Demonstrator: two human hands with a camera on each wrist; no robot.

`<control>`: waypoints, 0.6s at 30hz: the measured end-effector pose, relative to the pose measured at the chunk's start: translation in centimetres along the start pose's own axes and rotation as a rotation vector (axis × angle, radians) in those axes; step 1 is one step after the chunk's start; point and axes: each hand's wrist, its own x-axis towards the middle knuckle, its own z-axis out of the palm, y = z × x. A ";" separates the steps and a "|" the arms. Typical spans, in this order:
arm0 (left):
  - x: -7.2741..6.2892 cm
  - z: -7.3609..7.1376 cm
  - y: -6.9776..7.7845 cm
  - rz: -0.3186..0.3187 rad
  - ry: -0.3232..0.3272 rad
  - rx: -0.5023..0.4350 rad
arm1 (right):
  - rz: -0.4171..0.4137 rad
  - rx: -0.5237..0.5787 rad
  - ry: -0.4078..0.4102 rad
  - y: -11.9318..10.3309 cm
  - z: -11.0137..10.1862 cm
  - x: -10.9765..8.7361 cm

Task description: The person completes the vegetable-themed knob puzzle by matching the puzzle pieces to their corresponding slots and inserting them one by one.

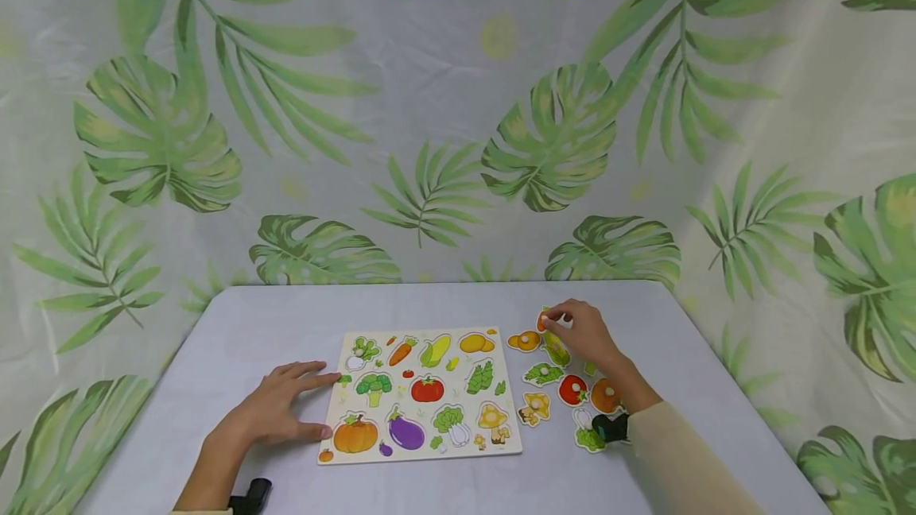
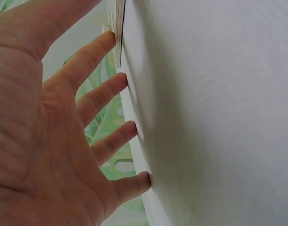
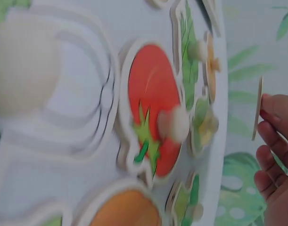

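Observation:
A vegetable puzzle board [image 1: 390, 400] lies on the table with pictures printed in its outlines. My left hand [image 1: 279, 404] rests at the board's left edge, fingers spread, thumb and index finger touching it. In the left wrist view, the fingertips of the left hand [image 2: 63, 117] meet the board's side and the white cloth. Above the far end of the loose pieces, my right hand [image 1: 588, 334] pinches an orange carrot piece [image 1: 541, 323], partly covered by the fingers. From the right wrist, the carrot piece [image 3: 258, 108] appears edge-on, raised off the table, between the right hand's [image 3: 278, 146] thumb and fingers.
Several knobbed pieces lie right of the board: a potato [image 1: 528, 341], corn [image 1: 556, 350], a green vegetable [image 1: 543, 373], a tomato [image 1: 572, 390], a pumpkin [image 1: 605, 396], mushrooms [image 1: 534, 408] and a bok choy [image 1: 588, 437]. A leaf-patterned curtain [image 1: 429, 118] hangs behind the table.

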 end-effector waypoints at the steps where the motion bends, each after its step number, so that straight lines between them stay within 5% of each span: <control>1: 0.0 0.0 0.0 -0.001 -0.001 0.000 | 0.001 0.001 -0.003 -0.2 0.2 0.1; 18: 0.0 0.2 -0.1 -0.010 -0.005 0.001 | -0.017 0.062 -0.051 -4.8 2.3 1.4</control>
